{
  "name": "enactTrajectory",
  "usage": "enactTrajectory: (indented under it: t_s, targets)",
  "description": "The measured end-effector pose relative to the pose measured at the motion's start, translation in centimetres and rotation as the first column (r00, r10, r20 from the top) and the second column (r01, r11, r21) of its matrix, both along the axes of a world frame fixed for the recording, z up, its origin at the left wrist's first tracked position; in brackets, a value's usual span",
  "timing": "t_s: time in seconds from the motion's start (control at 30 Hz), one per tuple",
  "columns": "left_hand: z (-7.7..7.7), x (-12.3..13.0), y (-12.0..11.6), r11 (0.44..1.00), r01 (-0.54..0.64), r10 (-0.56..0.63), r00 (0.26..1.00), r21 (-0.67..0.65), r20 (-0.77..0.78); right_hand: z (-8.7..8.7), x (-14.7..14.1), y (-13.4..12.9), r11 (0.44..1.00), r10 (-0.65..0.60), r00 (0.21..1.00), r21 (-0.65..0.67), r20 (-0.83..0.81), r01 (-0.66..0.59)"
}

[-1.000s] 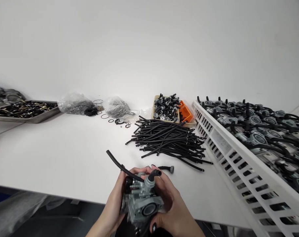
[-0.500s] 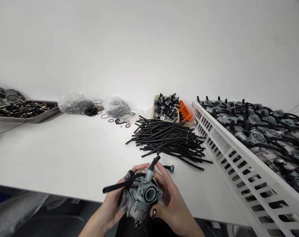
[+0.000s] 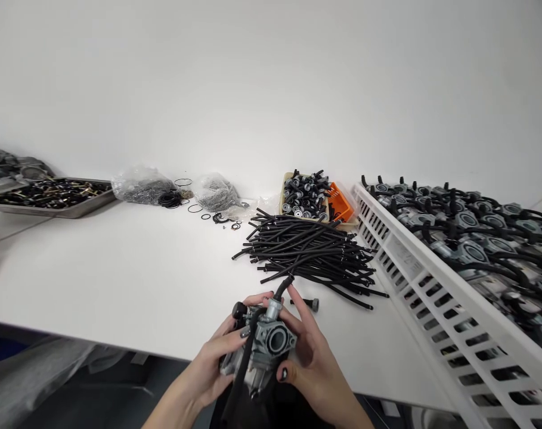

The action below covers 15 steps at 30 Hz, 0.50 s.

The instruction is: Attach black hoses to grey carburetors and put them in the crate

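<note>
A grey metal carburetor is held between both hands over the table's front edge, its round bore facing me. My left hand grips its left side, with the thumb pressed on a black rubber hose that hangs down across the body. My right hand wraps the right side, thumb low and fingers behind. From the top sticks a grey cap with a short black rubber boot, close to the right fingertips. Just beyond lies a loose cap with a black boot.
Black hoses lie piled ahead, below a cream basket of caps and an orange basket. A white slotted crate of carburetors runs along the right. Bags of small parts and a metal tray sit back left.
The black hose has swung from pointing left to hanging downward. My left thumb has come forward onto it. The carburetor stays in both hands, and the view has shifted slightly.
</note>
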<state>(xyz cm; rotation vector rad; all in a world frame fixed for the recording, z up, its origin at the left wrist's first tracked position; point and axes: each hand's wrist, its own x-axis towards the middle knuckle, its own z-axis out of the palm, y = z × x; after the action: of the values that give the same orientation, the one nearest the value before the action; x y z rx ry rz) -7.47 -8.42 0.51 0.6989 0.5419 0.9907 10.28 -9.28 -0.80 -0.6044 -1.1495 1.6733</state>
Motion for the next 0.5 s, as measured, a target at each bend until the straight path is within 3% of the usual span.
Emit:
enactTrajectory:
  t_s: [0.1, 0.2, 0.37, 0.5]
  targets:
    - [0.2, 0.3, -0.1, 0.996, -0.09, 0.091, 0.995, 0.005, -0.032, -0.1, 0.1, 0.1, 0.997, -0.072, 0.995, 0.025, 0.065, 0.071]
    - [0.4, 0.8, -0.2, 0.957, -0.284, 0.289, 0.946, 0.055, -0.149, -0.3, 0.2, 0.3, 0.977, -0.205, 0.972, 0.081, 0.117, 0.197]
    - [0.8, 1.8, 0.2, 0.817, -0.505, 0.576, 0.737, 0.279, -0.352, -0.3, 0.3, 0.8, 0.913, -0.397, 0.906, 0.166, 0.147, 0.373]
    - [0.5, 2.1, 0.4, 0.693, -0.552, 0.719, 0.577, 0.464, -0.387, 0.3, 0.4, 0.8, 0.915, -0.36, 0.917, 0.258, 0.173, 0.311]
